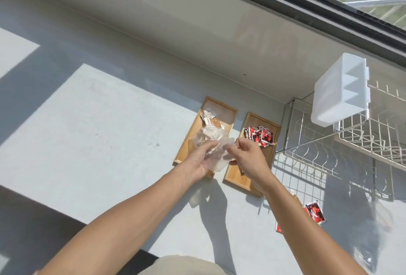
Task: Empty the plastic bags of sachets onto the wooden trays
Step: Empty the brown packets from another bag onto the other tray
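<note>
A clear plastic bag [216,143] with pale sachets inside is held above the left wooden tray [228,110]. My left hand [203,158] grips the bag from below. My right hand [247,157] pinches its right edge. A few brown and white sachets [209,119] lie on the left tray. The right wooden tray [267,123] holds a pile of red and black sachets [259,135]; my right hand covers part of that tray.
Loose red sachets [314,212] lie on the grey counter to the right. A white wire dish rack [342,143] with a white plastic divided container [340,92] stands at the right. A crumpled clear bag [364,257] lies at the lower right. A window runs along the back.
</note>
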